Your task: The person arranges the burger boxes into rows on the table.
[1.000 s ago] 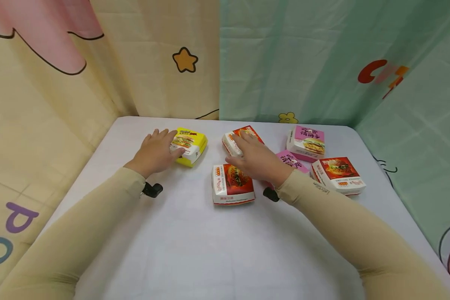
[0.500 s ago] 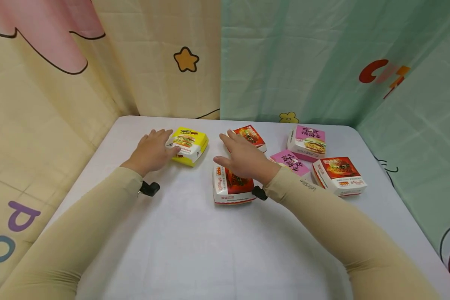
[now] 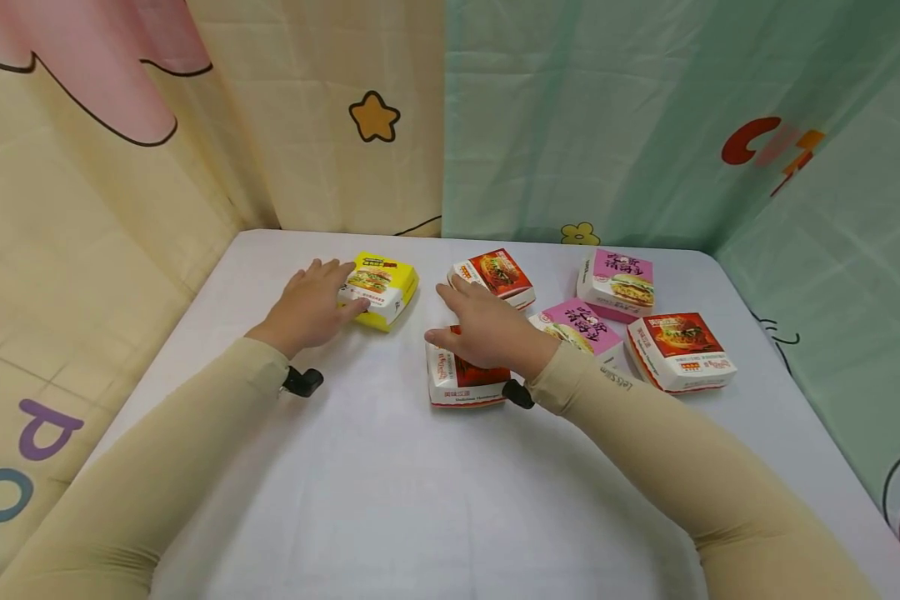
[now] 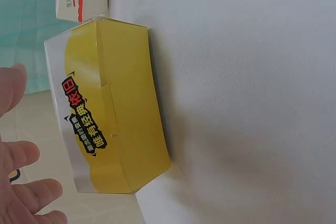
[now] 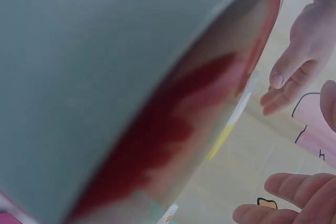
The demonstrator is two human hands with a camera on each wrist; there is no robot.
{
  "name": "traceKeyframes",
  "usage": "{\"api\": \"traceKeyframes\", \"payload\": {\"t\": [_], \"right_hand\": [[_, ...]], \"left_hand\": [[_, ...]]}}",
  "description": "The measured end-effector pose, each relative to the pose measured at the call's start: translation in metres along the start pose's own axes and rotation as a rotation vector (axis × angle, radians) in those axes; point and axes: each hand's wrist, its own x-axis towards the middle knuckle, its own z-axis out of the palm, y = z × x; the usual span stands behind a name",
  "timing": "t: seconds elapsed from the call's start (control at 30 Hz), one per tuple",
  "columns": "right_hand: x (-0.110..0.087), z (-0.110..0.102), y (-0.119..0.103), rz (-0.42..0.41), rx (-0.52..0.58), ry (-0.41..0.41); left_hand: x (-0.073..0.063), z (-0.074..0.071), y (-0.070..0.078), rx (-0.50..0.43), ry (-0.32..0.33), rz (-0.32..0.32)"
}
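Observation:
My left hand [image 3: 307, 308] hovers at the left side of a yellow-and-white burger box [image 3: 393, 287], fingers spread and thumb overlapping its front. In the left wrist view the fingertips [image 4: 39, 195] stand apart from that yellow box [image 4: 131, 103]. Over a red-and-white burger box [image 3: 465, 392] near the middle, my right hand [image 3: 491, 329] is held with loosely extended fingers, hiding much of the lid. The right wrist view has a red-and-white box [image 5: 131, 103] large and blurred up close, the right fingers [image 5: 294, 187] off to its side. Neither hand grips anything.
Another red-and-white box [image 3: 504, 275] lies just beyond the right hand. Two pink burger boxes, one at the back [image 3: 618, 287] and one partly behind the wrist [image 3: 581, 325], sit to the right, beside a red-and-white box [image 3: 682, 350]. Curtains [image 3: 555, 125] surround the white table [image 3: 390, 483].
My right hand has shifted left and slightly nearer, uncovering the back red box and a pink box and covering the middle one. The left hand barely moved; the boxes stay put.

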Motion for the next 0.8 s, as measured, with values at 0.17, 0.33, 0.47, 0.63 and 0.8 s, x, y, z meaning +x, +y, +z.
{"api": "traceKeyframes", "payload": {"t": [0.17,0.33,0.47,0.63,0.8], "right_hand": [[-0.004,0.002,-0.003,0.02,-0.014,-0.022],[-0.009,0.006,-0.004,0.047,-0.062,-0.044],[-0.014,0.008,-0.006,0.065,-0.073,-0.059],[-0.019,0.01,-0.008,0.058,-0.111,-0.064],[-0.02,0.012,-0.008,0.06,-0.128,-0.089]], "left_hand": [[-0.002,0.002,0.003,-0.001,0.001,0.002],[-0.006,0.003,0.006,-0.002,0.003,0.012],[-0.009,0.004,0.011,-0.003,0.008,0.032],[-0.012,0.007,0.021,0.003,0.016,0.065],[-0.014,0.011,0.033,0.032,0.031,0.12]]}}
